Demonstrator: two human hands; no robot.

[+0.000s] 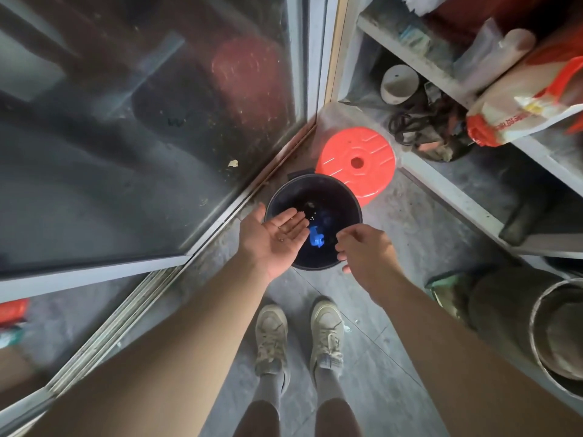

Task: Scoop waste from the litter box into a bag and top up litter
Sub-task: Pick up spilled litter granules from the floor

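Observation:
A black round bin (353, 203) stands on the floor in the corner, with something blue (316, 237) and dark contents inside. My left hand (274, 238) is held palm up over the bin's left rim, fingers apart, with a few small brown grains lying on the palm and fingers. My right hand (362, 247) hovers over the bin's right rim, palm down, fingers loosely curled and pinched, nothing visibly held. No litter box, scoop or bag shows in this view.
A red round stool (356, 162) stands just behind the bin. Dusty glass sliding doors (142, 137) run along the left. Grey shelves (441, 181) with cables, bags and a white pot fill the right. A metal bucket (558, 335) sits at lower right. My shoes (299, 335) stand on grey floor.

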